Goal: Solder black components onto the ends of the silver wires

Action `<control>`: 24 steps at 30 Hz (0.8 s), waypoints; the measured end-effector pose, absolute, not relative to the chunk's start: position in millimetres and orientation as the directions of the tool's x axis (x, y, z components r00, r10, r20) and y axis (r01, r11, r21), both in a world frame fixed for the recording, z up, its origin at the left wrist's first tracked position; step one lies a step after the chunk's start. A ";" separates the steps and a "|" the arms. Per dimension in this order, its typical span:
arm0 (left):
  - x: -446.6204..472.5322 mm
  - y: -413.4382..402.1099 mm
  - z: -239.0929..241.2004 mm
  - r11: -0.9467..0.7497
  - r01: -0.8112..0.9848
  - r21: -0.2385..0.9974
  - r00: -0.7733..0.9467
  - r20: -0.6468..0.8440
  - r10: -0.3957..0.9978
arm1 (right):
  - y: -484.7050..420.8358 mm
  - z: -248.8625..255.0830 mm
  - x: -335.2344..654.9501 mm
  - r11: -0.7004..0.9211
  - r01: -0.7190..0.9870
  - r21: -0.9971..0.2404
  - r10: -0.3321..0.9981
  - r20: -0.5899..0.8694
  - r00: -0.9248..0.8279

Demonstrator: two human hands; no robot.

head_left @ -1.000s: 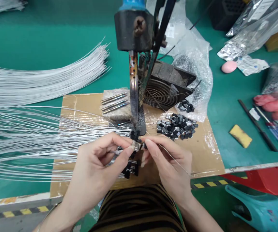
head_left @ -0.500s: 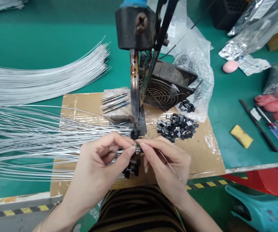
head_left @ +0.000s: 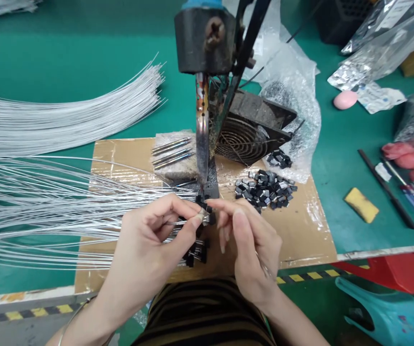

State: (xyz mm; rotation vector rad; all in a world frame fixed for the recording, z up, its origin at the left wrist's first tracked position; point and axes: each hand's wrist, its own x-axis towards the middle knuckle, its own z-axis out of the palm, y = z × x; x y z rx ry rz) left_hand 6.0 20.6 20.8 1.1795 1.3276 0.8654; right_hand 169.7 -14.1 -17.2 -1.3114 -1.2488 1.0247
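Observation:
My left hand (head_left: 156,235) pinches a small connector with a black end (head_left: 211,218) between thumb and index finger, at the end of a grey wire. Just right of it is my right hand (head_left: 252,235), its index finger stretched toward the connector and its thumb apart from that finger. A thin solder wire (head_left: 264,269) shows at the base of the right thumb; the curled fingers hide most of it. Directly above the hands, the soldering iron (head_left: 202,129) points down at black connectors (head_left: 201,197) on the wire ends.
Loose black connectors (head_left: 266,190) are piled on the cardboard (head_left: 300,230), near a fan (head_left: 243,139). Grey wires (head_left: 48,202) spread leftward beneath a second wire bundle (head_left: 84,120). Metal tips (head_left: 171,154) lie on a pad. A yellow sponge (head_left: 361,205) sits at right.
My right thumb and index finger have come off the connector and spread apart, the hand shifting slightly right. My left hand keeps its pinch in nearly the same place.

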 end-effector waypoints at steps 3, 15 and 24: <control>7.7 22.9 20.8 0.225 0.218 0.950 0.078 -0.246 0.966 | -17.2 -16.1 170.6 0.018 0.097 -0.995 0.996 0.026 0.089; 9.9 30.1 21.9 0.187 0.263 0.947 -0.004 -0.192 0.981 | -5.3 -10.2 176.6 0.144 0.324 -0.935 0.983 0.172 0.059; 9.2 34.8 17.4 0.183 0.277 0.943 -0.026 -0.183 0.983 | -2.5 -5.8 170.0 0.090 0.138 -0.986 0.987 0.106 0.117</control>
